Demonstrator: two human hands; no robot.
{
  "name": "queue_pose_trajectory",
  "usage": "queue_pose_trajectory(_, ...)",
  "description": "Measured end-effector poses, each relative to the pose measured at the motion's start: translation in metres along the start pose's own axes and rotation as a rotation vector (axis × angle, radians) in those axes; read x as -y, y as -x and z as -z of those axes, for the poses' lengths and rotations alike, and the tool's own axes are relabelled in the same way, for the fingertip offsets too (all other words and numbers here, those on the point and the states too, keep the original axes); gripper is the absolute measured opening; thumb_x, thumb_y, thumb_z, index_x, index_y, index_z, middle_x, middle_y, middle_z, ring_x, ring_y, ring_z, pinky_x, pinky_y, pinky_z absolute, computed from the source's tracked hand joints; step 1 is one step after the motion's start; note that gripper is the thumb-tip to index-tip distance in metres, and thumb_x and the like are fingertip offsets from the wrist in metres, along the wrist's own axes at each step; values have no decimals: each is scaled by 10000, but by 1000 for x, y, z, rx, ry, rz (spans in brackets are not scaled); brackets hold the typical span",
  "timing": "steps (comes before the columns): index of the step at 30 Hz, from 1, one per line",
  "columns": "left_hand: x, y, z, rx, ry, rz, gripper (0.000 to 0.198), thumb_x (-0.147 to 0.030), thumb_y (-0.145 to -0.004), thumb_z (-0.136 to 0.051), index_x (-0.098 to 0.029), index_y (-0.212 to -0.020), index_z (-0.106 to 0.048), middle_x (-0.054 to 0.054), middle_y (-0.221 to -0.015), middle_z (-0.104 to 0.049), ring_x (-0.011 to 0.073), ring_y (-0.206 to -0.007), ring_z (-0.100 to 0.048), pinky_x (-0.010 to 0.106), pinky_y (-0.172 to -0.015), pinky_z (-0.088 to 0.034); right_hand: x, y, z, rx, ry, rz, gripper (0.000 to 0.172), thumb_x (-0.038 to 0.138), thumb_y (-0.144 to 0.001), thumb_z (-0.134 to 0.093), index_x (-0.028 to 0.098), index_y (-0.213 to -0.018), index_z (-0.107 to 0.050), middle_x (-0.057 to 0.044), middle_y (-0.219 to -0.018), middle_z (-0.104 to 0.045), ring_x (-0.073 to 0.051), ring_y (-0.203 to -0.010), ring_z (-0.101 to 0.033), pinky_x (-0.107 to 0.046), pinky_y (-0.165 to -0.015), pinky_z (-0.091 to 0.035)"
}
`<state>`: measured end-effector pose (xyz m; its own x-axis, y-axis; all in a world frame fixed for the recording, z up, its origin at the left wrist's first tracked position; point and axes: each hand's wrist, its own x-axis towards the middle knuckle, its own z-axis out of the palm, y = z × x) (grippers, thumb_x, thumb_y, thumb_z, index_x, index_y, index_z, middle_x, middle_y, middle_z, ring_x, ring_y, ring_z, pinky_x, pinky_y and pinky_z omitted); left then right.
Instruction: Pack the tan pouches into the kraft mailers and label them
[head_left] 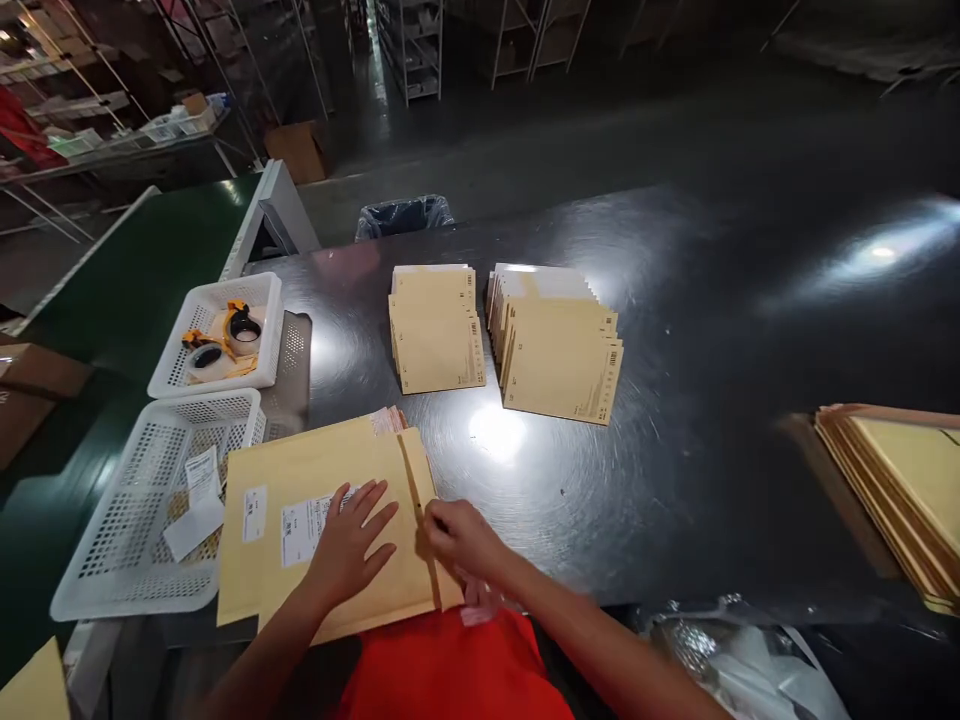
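Observation:
A yellow padded envelope [337,460] with white labels lies at the table's front edge, on top of at least one more envelope. My left hand [349,545] rests flat on it, fingers spread, partly over the larger label [298,535]. At the envelope's flap [420,470], my right hand [461,535] is closed, its knuckles over the flap's edge. What its fingers hold is hidden. Just below that hand, a crumpled pink strip [480,602] hangs near the red clothing. More pink strip ends [388,420] stick out at the envelope's top edge.
Two rows of flat cardboard mailers [439,350] [562,370] stand beyond the envelope. On the left are a white basket [161,385] with tape dispensers and another basket [97,560] with paper slips. An envelope stack [900,490] lies right; a lined bin [405,215] stands behind the table.

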<state>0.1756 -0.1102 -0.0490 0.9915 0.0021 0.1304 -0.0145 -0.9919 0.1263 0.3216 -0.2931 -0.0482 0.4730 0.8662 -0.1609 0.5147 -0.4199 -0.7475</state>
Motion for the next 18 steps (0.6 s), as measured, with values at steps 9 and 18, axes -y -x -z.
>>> queue_pose_trajectory(9, 1, -2, -6, 27, 2, 13, 440, -334, -917, -496, -273, -1352, -493, 50, -1488, -431, 271, -1361, -376, 522, -1122, -210, 26, -146, 20, -169, 455, -155, 321, 205, -986, -258, 120, -1064, -558, -154, -942, -682, -190, -778, -642, -283, -669, -410)
queue_pose_trajectory(18, -4, -6, -6, -137, 200, 109, 336, -350, -895, -533, -305, -1224, -586, 23, -1422, -515, 236, -1325, -437, 480, -1148, -262, -33, 50, -52, -131, 248, -191, 194, 348, -912, -417, 210, -832, -528, -24, -713, -645, -173, -618, -597, -243, -543, -354)
